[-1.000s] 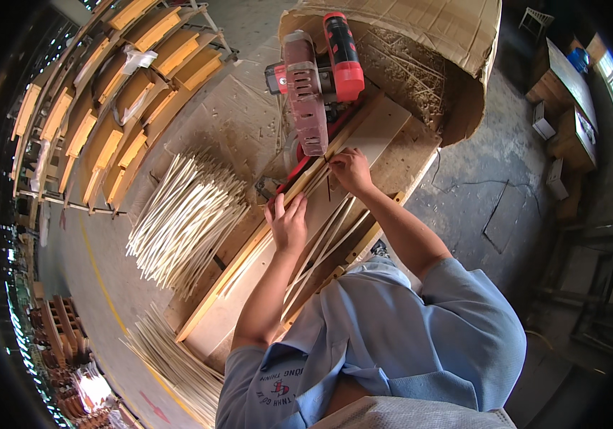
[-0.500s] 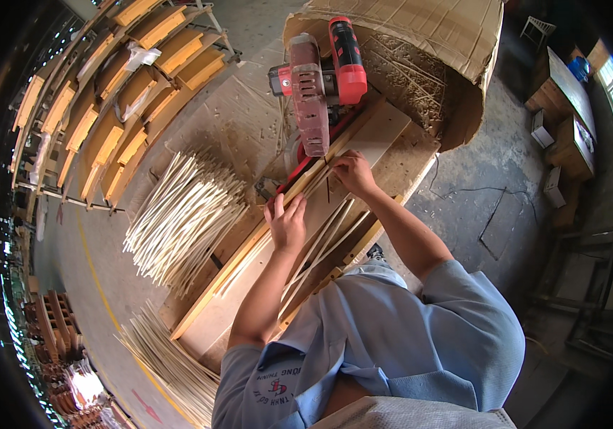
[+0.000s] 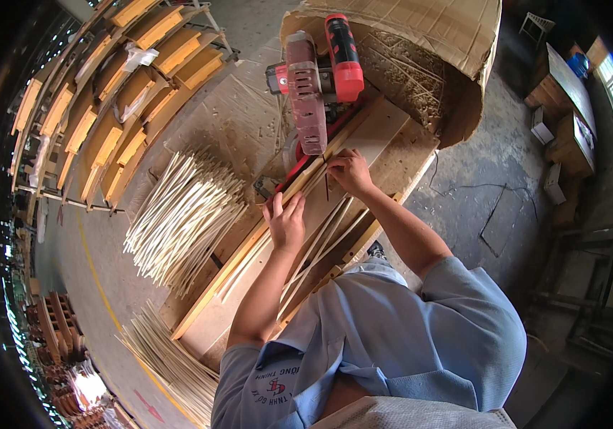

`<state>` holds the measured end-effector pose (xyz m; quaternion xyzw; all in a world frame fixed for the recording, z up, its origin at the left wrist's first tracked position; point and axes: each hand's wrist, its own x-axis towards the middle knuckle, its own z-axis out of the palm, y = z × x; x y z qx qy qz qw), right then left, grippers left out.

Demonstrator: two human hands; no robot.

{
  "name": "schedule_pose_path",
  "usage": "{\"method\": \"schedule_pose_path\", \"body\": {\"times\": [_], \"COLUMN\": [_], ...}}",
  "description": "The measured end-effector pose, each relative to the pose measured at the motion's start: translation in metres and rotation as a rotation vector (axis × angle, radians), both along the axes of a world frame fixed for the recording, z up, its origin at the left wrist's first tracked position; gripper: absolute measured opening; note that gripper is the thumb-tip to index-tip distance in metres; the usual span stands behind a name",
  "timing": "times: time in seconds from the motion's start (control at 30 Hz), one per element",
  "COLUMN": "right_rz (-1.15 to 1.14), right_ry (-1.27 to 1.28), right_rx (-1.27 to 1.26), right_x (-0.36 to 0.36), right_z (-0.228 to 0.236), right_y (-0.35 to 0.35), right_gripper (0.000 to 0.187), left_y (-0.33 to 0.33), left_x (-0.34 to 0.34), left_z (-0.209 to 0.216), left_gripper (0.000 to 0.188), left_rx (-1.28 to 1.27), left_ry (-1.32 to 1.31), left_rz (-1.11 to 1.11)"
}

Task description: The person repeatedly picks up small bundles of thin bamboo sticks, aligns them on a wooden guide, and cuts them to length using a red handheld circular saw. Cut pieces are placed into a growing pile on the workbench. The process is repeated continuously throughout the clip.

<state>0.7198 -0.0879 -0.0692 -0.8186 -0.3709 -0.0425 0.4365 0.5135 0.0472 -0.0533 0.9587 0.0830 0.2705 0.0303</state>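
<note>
The thin rods (image 3: pixel 248 263) are slender and pale cream, smooth-looking and long for their width, lying side by side as a narrow bundle. They run slantwise along the near face of a yellowish wooden fence (image 3: pixel 219 287) (their exact number is too small to make out). They lie on a light board (image 3: pixel 385 121) set on the wooden tabletop (image 3: pixel 421 145), with their far part close beside the red-and-black saw (image 3: pixel 307 100) and its dusty, slotted guard.

The left hand (image 3: pixel 286 225) reaches over the bundle from the near side. Its fingers are bent and slightly parted, the tips at the fence, and the rods pass beneath them, showing again on both sides of the hand; whether these fingers grip or only press, I cannot tell. The right hand (image 3: pixel 351 174) is farther along, nearer the saw, its fingers curled and drawn together with the tips closed on the rods beside the fence. Between the two hands a short stretch of the bundle is visible.

More loose rods (image 3: pixel 319 247) lie on the nearer side of the board. A thick heap of cut rods (image 3: pixel 183 223) sits left of the fence.
</note>
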Motion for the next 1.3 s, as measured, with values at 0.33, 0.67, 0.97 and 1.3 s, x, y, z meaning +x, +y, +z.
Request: {"method": "schedule_pose_path", "body": {"times": [0.33, 0.67, 0.97, 1.3], "right_rz": [0.063, 0.554, 0.663, 0.703], "right_ry": [0.165, -0.171, -0.557, -0.751], "right_rx": [0.034, -0.531, -0.424, -0.155], "right_x": [0.009, -0.016, -0.018, -0.001], "right_z": [0.007, 0.019, 0.016, 0.037], "right_y": [-0.008, -0.057, -0.040, -0.017], "right_gripper": [0.014, 0.020, 0.022, 0.016], "left_y": [0.000, 0.001, -0.003, -0.006], "left_x": [0.001, 0.006, 0.001, 0.004], "left_z": [0.001, -0.018, -0.007, 0.008], "left_gripper": [0.026, 0.026, 0.035, 0.035], "left_rx": [0.025, 0.054, 0.038, -0.038], "left_ry": [0.002, -0.027, 0.249, 0.316], "left_rz": [-0.009, 0.088, 0.087, 0.079]}}
